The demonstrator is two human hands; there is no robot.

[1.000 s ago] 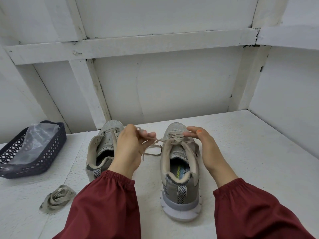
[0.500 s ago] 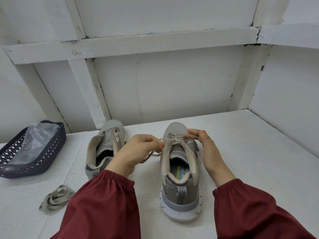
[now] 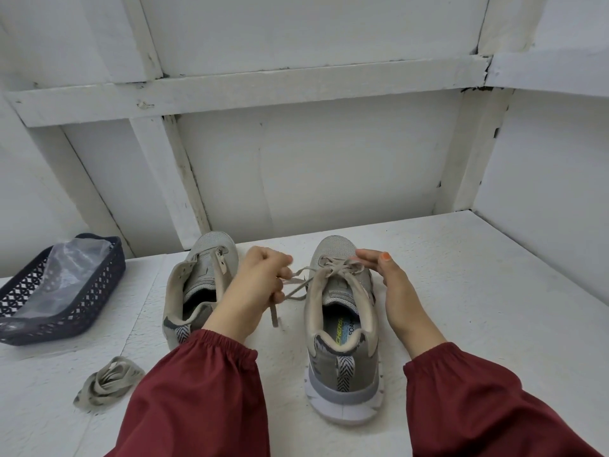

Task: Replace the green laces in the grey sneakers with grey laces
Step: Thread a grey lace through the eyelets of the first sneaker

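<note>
"Where did the sneakers stand?"

"Both stood on the white desk (image 3: 478, 291), toes toward twelve o'clock. The right sneaker (image 3: 342, 374) was near the middle. The left sneaker (image 3: 197, 278) was at its nine o'clock, near it but apart."

"And the left hand?"

"The left hand (image 3: 260, 285) was clenched round the free ends of the grey lace (image 3: 333, 268), in the gap between the two sneakers. One end hung out below the fist toward six o'clock. From the fist the lace ran toward three o'clock into the right sneaker, where it crossed over the tongue."

"The right hand?"

"The right hand (image 3: 392, 288) was released, its fingers straight. It reached in from the sneaker's three o'clock side with its tips at the lacing and gripped nothing."

"What else lay on the desk?"

"A loose lace bundle (image 3: 105, 384) lay at seven o'clock, just beside the dark red left sleeve (image 3: 197, 397). A dark basket (image 3: 99, 291) sat at nine o'clock with a clear plastic bag (image 3: 66, 268) inside it."
</note>
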